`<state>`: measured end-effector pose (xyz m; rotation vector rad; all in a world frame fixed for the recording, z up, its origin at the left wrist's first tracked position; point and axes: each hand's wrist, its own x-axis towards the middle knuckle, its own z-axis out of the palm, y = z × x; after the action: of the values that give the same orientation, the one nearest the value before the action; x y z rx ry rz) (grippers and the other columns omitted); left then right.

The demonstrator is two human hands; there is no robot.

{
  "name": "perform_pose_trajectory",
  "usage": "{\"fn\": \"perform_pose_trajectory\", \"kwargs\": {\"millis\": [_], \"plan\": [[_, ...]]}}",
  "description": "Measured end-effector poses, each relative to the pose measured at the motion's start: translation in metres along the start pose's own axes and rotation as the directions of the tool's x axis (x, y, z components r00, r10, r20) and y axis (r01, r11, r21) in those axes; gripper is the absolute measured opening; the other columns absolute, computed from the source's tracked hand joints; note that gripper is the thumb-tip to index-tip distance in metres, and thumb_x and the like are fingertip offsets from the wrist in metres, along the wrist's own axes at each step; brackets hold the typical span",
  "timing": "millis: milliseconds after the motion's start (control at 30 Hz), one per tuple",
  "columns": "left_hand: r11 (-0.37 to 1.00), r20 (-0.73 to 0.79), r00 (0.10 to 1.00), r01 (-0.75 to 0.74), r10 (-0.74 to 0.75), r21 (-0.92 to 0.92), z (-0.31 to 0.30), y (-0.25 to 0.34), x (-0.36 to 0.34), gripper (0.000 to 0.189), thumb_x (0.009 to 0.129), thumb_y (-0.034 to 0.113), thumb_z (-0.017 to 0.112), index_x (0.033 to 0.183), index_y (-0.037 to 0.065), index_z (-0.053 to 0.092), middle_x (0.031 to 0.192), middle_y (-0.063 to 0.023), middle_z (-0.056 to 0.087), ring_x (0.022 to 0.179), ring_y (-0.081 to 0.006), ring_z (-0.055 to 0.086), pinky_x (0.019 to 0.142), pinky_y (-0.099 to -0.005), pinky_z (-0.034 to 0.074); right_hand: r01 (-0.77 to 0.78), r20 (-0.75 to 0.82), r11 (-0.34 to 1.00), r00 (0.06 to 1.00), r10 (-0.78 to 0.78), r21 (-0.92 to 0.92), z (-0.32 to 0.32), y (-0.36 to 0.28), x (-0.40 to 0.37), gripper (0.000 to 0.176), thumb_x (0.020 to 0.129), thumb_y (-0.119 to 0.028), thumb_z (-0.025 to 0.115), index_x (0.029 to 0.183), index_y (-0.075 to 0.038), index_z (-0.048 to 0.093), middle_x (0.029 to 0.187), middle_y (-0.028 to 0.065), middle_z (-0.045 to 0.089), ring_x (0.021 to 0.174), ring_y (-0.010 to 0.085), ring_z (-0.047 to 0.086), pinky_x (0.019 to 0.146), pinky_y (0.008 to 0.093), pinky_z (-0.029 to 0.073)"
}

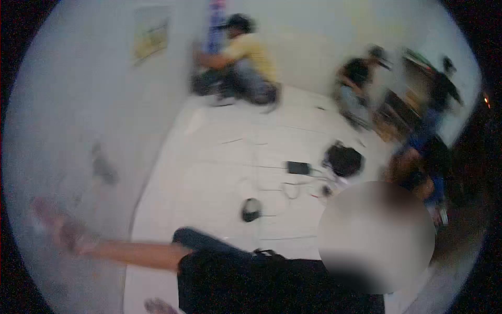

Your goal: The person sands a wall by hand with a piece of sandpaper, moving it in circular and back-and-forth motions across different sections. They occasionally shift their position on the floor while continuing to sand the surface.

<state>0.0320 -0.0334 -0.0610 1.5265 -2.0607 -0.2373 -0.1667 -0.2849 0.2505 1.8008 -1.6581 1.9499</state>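
A bare forearm reaches out from my black sleeve to the left. At its end my right hand (pixel 75 236) is up in front of the grey wall (pixel 89 115), smeared by motion. Something pinkish shows past its fingers; I cannot tell whether the hand holds it. Low at the bottom edge, my left hand (pixel 159 306) shows only in part, blurred, over the white floor (pixel 209 193). My black shirt (pixel 251 282) fills the lower middle, with a dark blue trouser knee (pixel 204 242) beside it.
A person in yellow (pixel 253 60) crouches at the far wall corner; other people (pixel 358 78) are at the right. On the floor lie a dark bag (pixel 343 159), a black flat box (pixel 298 168), cables (pixel 290 189) and a dark round object (pixel 251 209). A round blur hides the lower right.
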Motion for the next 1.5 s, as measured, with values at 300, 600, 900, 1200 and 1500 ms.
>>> {"fn": "perform_pose_trajectory", "kwargs": {"millis": [300, 600, 900, 1200, 1500], "plan": [[0.979, -0.042, 0.983, 0.171, -0.176, -0.115, -0.063, 0.073, 0.011, 0.042, 0.092, 0.019, 0.058, 0.125, -0.007, 0.05, 0.132, -0.0292, 0.044, 0.126, -0.0457, 0.04, 0.107, -0.0499, 0.035, 0.629, 0.032, 0.776, 0.777, -0.628, -0.045, -0.035, -0.092, 0.061, 0.069, 0.085, -0.018, 0.056, 0.15, -0.01, 0.033, 0.157, 0.0115, 0.028, 0.145, 0.0315, 0.026, 0.117, 0.0552, 0.014], [0.987, -0.092, 0.983, 0.156, -0.16, -0.046, -0.049, 0.055, 0.0, 0.045, 0.092, 0.026, 0.057, 0.122, -0.008, 0.053, 0.131, -0.0266, 0.047, 0.131, -0.0409, 0.038, 0.11, -0.0479, 0.033, 0.786, 0.286, 0.609, 0.612, -0.737, -0.111, -0.051, -0.05, 0.016, 0.066, 0.082, -0.001, 0.051, 0.147, -0.01, 0.04, 0.153, 0.0133, 0.036, 0.142, 0.0323, 0.032, 0.115, 0.0542, 0.023], [0.979, -0.075, 0.98, 0.175, -0.184, -0.107, -0.05, 0.064, 0.001, 0.043, 0.091, 0.024, 0.059, 0.121, -0.007, 0.054, 0.13, -0.0261, 0.048, 0.129, -0.0419, 0.04, 0.11, -0.0494, 0.034, 0.802, 0.167, 0.588, 0.598, -0.784, -0.107, -0.039, -0.121, 0.053, 0.061, 0.086, -0.009, 0.055, 0.145, -0.017, 0.044, 0.15, 0.0068, 0.043, 0.137, 0.0265, 0.041, 0.117, 0.0485, 0.021], [0.981, -0.088, 0.977, 0.191, -0.193, -0.028, -0.046, 0.064, 0.001, 0.042, 0.092, 0.026, 0.058, 0.122, -0.004, 0.055, 0.133, -0.0229, 0.048, 0.13, -0.0393, 0.04, 0.109, -0.0477, 0.035, 0.9, 0.347, 0.424, 0.43, -0.833, -0.096, -0.053, -0.095, 0.045, 0.058, 0.086, -0.013, 0.058, 0.142, -0.022, 0.048, 0.148, 0.0012, 0.046, 0.136, 0.0213, 0.042, 0.114, 0.044, 0.027], [0.987, -0.082, 0.984, 0.16, -0.161, -0.021, -0.048, 0.063, 0.0, 0.042, 0.093, 0.026, 0.057, 0.12, -0.005, 0.055, 0.131, -0.0244, 0.048, 0.129, -0.0394, 0.041, 0.108, -0.047, 0.036, 0.929, 0.487, 0.338, 0.368, -0.792, -0.151, -0.058, -0.046, 0.004, 0.057, 0.086, -0.012, 0.055, 0.142, -0.02, 0.048, 0.148, 0.0015, 0.045, 0.131, 0.0205, 0.047, 0.113, 0.044, 0.029]]}}
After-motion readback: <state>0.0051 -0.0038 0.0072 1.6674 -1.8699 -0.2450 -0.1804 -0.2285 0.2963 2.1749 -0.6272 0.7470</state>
